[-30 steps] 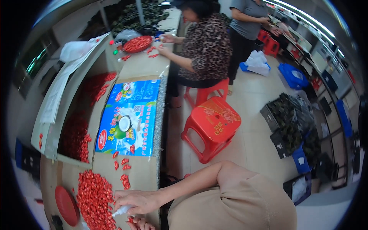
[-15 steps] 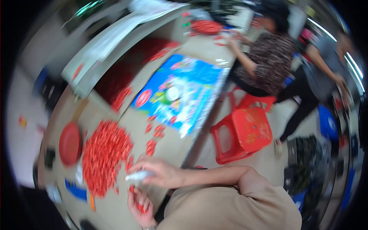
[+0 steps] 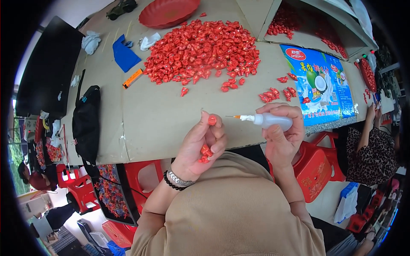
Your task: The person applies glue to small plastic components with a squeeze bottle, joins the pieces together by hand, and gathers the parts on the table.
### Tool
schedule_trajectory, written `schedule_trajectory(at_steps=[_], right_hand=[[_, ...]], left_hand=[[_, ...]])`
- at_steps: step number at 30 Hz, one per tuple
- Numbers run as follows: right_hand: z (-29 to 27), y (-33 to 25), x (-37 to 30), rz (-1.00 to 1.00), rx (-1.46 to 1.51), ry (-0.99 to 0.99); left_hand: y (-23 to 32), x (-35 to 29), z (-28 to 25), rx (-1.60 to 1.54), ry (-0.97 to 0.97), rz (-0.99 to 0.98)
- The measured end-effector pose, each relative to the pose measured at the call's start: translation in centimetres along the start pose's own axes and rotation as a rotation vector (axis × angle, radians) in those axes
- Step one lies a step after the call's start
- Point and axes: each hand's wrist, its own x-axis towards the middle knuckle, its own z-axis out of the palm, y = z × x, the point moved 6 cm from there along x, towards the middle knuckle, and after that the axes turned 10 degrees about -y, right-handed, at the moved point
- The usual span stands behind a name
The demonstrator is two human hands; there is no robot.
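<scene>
Big pile of red pieces (image 3: 200,49) sits top center on the cardboard table (image 3: 162,115). Ur right hand (image 3: 282,136) grips a white squeeze bottle (image 3: 267,120) mid-frame, needle tip pointing left twd the small red piece (image 3: 212,120) pinched in ur left hand (image 3: 200,145), more cupped in the palm

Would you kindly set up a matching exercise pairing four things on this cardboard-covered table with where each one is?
Things:
1. small white squeeze bottle with an orange needle tip
2. round red plastic plate
3. black pouch bag
4. single small red plastic piece

Places:
A. at the table's left edge
B. in the right hand
C. pinched at the left hand fingertips
D. beyond the big red pile

Pairs: 1-B, 2-D, 3-A, 4-C
</scene>
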Motion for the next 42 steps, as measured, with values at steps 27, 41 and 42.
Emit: schedule_trajectory(at_steps=[27, 41, 42], right_hand=[[2.1, -0.9, -0.7, -0.240, -0.379, -0.159], [2.0, -1.2, -1.4, -0.253, -0.404, -0.131], [1.9, -1.3, -1.4, -0.255, -0.406, -0.131]], left_hand=[[-1.0, 0.2, 0.1, 0.097, 0.054, -0.086], [-1.3, -0.5, -0.3, 0.137, 0.090, -0.069], [-1.3, -0.4, -0.2, 0.138, 0.087, -0.069]])
